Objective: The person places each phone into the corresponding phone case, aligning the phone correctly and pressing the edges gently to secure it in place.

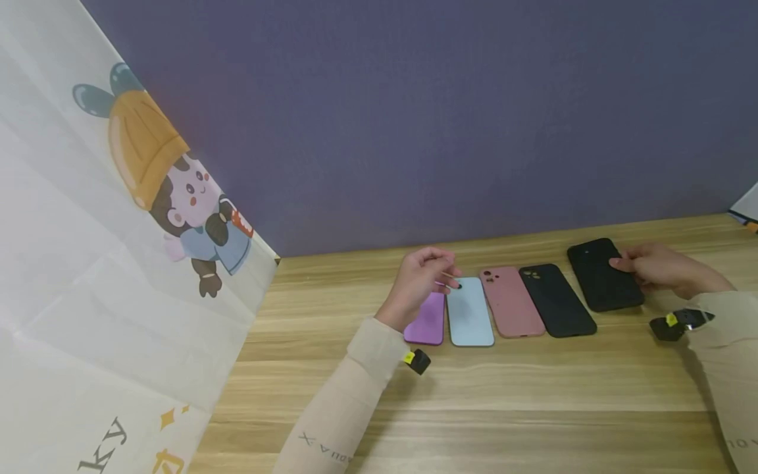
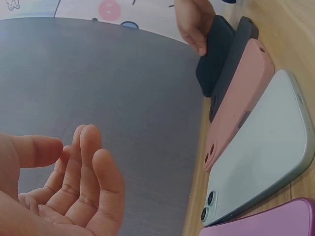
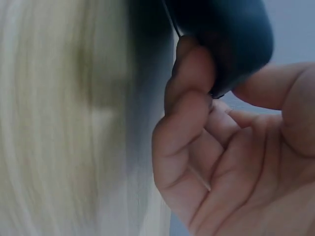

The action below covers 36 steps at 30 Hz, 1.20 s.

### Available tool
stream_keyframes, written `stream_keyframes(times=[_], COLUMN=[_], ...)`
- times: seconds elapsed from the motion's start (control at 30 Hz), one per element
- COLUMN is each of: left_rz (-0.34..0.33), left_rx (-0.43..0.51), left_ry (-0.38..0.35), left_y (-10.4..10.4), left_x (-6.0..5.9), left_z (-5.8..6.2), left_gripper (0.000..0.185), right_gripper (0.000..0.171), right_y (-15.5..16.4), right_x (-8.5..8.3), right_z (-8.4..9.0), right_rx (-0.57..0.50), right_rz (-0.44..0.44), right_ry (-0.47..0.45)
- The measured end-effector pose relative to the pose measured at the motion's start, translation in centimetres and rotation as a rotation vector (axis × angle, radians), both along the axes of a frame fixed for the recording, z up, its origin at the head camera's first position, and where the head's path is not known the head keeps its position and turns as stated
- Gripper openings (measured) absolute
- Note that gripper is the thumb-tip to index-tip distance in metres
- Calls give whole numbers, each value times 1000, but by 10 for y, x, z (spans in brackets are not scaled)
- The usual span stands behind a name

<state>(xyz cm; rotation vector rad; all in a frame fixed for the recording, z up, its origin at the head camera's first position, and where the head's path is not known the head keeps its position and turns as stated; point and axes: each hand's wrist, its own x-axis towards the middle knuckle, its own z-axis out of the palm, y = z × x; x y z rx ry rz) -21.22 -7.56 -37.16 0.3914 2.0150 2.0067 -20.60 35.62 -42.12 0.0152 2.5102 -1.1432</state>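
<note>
My right hand (image 1: 666,268) pinches a black phone (image 1: 605,280) by its right edge at the right end of a row. In the right wrist view, the thumb and curled fingers (image 3: 192,118) hold the edge of that dark phone (image 3: 236,39). My left hand (image 1: 420,283) hovers over the top of a purple phone (image 1: 428,322), beside a light blue phone (image 1: 470,316). Its fingers are loosely bent with nothing between them, as the left wrist view shows. Between the light blue phone and the held one lie a pink phone (image 1: 512,303) and another black phone (image 1: 559,303).
The phones are on a wood-grain table (image 1: 533,408). A blue-grey panel (image 1: 444,118) rises behind it. A white printed sheet (image 1: 89,263) with a cartoon figure stands along the left side.
</note>
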Motion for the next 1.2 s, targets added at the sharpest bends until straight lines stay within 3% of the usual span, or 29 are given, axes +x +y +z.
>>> stream_keyframes(times=[0.2, 0.63, 0.83, 1.03, 1.2], left_rz=[2, 7, 15, 43, 59], left_rx=[1, -20, -37, -108, -217], left_ry=[-10, -17, -16, -6, 45], left_y=[2, 5, 4, 3, 2], left_x=[-1, -2, -3, -5, -5], left_z=[0, -4, -6, -11, -15], left_gripper=[14, 13, 13, 11, 14], right_gripper=[38, 37, 38, 46, 36], right_y=[-2, -12, -13, -18, -26], right_x=[-1, 0, -1, -2, -1], right_z=[-1, -1, -1, 1, 7], right_rx=[104, 149, 218, 274, 282], right_rz=[30, 37, 45, 39, 29], right_ry=[25, 54, 57, 102, 130])
